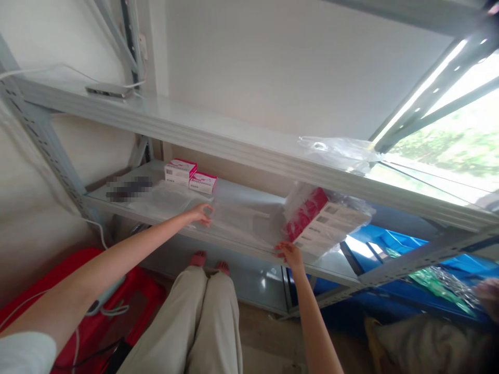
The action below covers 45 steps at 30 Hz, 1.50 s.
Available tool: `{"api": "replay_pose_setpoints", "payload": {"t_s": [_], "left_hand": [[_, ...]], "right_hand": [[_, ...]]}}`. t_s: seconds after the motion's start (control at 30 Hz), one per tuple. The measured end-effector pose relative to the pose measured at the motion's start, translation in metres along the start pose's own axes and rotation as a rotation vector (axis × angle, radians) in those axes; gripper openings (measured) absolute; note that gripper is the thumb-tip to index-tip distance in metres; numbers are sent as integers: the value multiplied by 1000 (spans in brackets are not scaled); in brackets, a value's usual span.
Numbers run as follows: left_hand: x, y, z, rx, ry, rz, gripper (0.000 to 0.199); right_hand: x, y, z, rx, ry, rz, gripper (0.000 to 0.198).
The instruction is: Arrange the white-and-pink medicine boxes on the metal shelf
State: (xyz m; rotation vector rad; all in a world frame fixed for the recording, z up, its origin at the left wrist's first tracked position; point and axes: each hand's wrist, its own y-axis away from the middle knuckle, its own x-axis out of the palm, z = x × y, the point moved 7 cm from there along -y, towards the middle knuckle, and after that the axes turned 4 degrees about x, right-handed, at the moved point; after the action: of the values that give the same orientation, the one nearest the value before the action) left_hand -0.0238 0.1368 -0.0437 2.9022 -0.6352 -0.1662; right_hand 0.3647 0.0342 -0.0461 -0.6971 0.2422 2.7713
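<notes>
A clear plastic bag point(241, 221) lies flat on the middle shelf between my two hands. At its left end, my left hand point(200, 213) has its fingers curled in on the film. My right hand point(289, 253) pinches the bag's near right edge at the front of the shelf. Just beyond my right hand, several white and magenta boxes point(323, 223) stand packed together in clear plastic wrap. Farther back on the left sit two small white and pink boxes point(180, 170), side by side. More clear plastic film point(163, 197) lies left of my left hand.
The upper shelf point(218, 140) runs above my hands, holding a flat grey device point(109, 91) and crumpled plastic point(339, 150). Red plastic containers point(144, 291) stand on the floor at left. Blue bins point(401, 241) are at right, near another person's hand point(489, 296).
</notes>
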Motion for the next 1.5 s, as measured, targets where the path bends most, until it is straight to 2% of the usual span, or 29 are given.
{"api": "replay_pose_setpoints", "payload": {"t_s": [0.1, 0.17, 0.23, 0.37, 0.43, 0.5, 0.6, 0.7, 0.73, 0.83, 0.9, 1.0, 1.07, 1.1, 1.17, 1.23, 1.33, 1.5], "left_hand": [[10, 3, 0, 14, -3, 43, 54], [18, 3, -1, 17, -18, 49, 52], [24, 2, -3, 26, -51, 37, 49], [27, 1, -3, 22, -120, 6, 47], [25, 1, 0, 3, -172, -7, 53], [20, 3, 4, -16, -250, -26, 61], [14, 9, 8, -32, -383, 5, 60], [11, 18, 4, -1, -541, 55, 56], [10, 21, -1, 20, -624, 37, 54], [11, 28, -25, 122, -886, -146, 37], [21, 29, -44, 203, -963, -272, 20], [50, 17, -65, 307, -986, -335, 32], [69, 4, -70, 377, -1015, -347, 40], [76, -4, -67, 391, -1030, -355, 43], [81, -19, -51, 331, -1047, -381, 45], [77, -30, -27, 226, -1058, -422, 48], [72, -38, -2, 216, -1095, -457, 57], [69, -42, 9, 222, -1095, -461, 62]], "right_hand": [[-4, 10, 34, -152, 258, -119, 21], [8, 12, 68, -260, 367, -172, 20], [37, 7, 104, -375, 388, -142, 21], [129, -10, 158, -547, 369, 84, 31], [175, -18, 166, -589, 456, 195, 40], [211, -25, 159, -593, 562, 303, 49], [237, -34, 137, -563, 671, 383, 54], [238, -43, 121, -553, 686, 319, 56], [236, -46, 119, -554, 677, 292, 56], [235, -49, 115, -580, 650, 247, 58], [237, -49, 114, -603, 637, 244, 58], [238, -50, 115, -618, 609, 234, 54], [237, -53, 116, -599, 578, 212, 52], [234, -56, 116, -582, 559, 194, 52], [228, -61, 114, -536, 531, 154, 52], [219, -67, 110, -488, 545, 124, 51], [202, -76, 97, -433, 639, 131, 51], [148, -93, 73, -327, 726, 80, 52]]}}
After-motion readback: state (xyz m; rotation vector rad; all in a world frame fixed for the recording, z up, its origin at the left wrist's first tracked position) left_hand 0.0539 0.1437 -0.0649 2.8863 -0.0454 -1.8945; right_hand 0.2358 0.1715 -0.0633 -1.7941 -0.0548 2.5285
